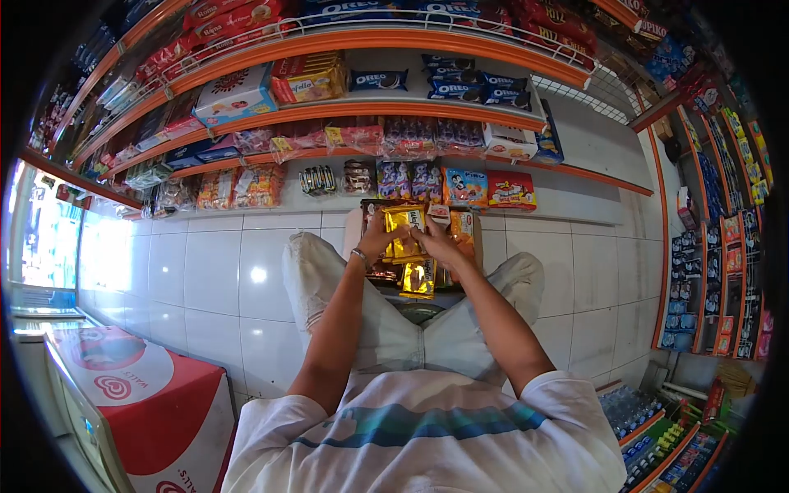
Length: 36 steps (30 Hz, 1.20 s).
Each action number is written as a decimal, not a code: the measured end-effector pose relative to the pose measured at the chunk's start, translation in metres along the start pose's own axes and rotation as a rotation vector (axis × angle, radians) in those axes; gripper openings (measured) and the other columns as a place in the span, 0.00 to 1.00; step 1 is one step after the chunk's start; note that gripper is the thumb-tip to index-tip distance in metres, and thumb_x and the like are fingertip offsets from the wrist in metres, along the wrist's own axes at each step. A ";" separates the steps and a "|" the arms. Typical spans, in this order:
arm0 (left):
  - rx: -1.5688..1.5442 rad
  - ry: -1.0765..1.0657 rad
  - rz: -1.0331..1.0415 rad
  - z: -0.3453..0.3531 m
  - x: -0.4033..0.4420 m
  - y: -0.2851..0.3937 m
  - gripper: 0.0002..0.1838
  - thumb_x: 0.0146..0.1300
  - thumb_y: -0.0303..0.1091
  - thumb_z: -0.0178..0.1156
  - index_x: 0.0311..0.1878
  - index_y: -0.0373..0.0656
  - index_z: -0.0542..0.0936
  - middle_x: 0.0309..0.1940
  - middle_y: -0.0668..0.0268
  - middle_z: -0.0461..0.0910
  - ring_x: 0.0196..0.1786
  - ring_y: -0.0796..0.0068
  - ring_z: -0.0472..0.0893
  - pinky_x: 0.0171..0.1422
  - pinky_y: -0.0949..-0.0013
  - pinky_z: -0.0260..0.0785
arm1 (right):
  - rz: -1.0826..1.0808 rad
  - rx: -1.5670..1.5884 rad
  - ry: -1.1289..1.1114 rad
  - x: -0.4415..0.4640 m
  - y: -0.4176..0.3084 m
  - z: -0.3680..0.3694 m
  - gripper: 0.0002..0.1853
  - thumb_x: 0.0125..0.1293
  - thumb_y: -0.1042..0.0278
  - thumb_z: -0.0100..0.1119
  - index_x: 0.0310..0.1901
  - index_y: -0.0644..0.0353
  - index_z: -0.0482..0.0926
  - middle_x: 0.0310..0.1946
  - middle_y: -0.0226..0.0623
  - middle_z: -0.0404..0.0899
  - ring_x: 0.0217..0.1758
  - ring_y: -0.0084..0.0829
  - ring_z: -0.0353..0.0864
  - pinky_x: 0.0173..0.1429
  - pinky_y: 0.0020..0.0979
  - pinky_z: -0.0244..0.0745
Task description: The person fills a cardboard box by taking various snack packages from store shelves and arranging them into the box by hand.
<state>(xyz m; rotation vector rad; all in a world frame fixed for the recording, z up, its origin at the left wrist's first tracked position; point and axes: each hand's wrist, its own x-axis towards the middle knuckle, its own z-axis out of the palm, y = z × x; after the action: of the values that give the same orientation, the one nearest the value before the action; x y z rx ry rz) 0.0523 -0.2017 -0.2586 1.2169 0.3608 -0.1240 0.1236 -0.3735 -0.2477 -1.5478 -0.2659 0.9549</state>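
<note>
Striped shirt (423,431) nearest; left hand (377,239) and right hand (436,243) gripping yellow packet (403,220) between them.

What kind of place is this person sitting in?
Probably a small shop: Oreo packs sit on orange-edged shelves, and a red-and-white Wall's chest, likely an ice-cream freezer, stands at the picture's left.

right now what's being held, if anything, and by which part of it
A yellow packet: the left hand holds its left side, the right hand its right side.
</note>
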 end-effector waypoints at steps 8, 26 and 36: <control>0.297 0.162 -0.191 -0.089 0.000 -0.043 0.26 0.56 0.27 0.65 0.56 0.35 0.68 0.46 0.60 0.80 0.46 0.72 0.79 0.50 0.69 0.73 | 0.073 -0.547 0.069 0.010 0.032 -0.031 0.36 0.64 0.52 0.59 0.69 0.59 0.57 0.48 0.46 0.78 0.50 0.37 0.78 0.52 0.38 0.72; 1.220 0.222 -0.355 -0.045 -0.002 -0.062 0.69 0.33 0.43 0.74 0.71 0.40 0.35 0.56 0.39 0.69 0.57 0.46 0.74 0.59 0.58 0.71 | 0.224 -0.940 0.023 0.022 0.089 -0.039 0.23 0.46 0.68 0.69 0.46 0.64 0.79 0.40 0.50 0.82 0.42 0.41 0.84 0.44 0.37 0.79; 1.232 0.347 -0.411 -0.018 -0.013 -0.028 0.58 0.40 0.41 0.70 0.71 0.49 0.42 0.61 0.46 0.57 0.60 0.43 0.69 0.60 0.49 0.68 | -1.256 -0.549 0.615 -0.190 -0.241 0.018 0.06 0.61 0.78 0.52 0.35 0.64 0.80 0.27 0.38 0.76 0.30 0.28 0.73 0.36 0.28 0.70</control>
<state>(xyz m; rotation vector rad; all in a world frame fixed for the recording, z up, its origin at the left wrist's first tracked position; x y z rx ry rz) 0.0279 -0.1960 -0.2849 2.3766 0.9071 -0.5484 0.0750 -0.4276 0.0508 -1.6381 -0.9477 -0.6163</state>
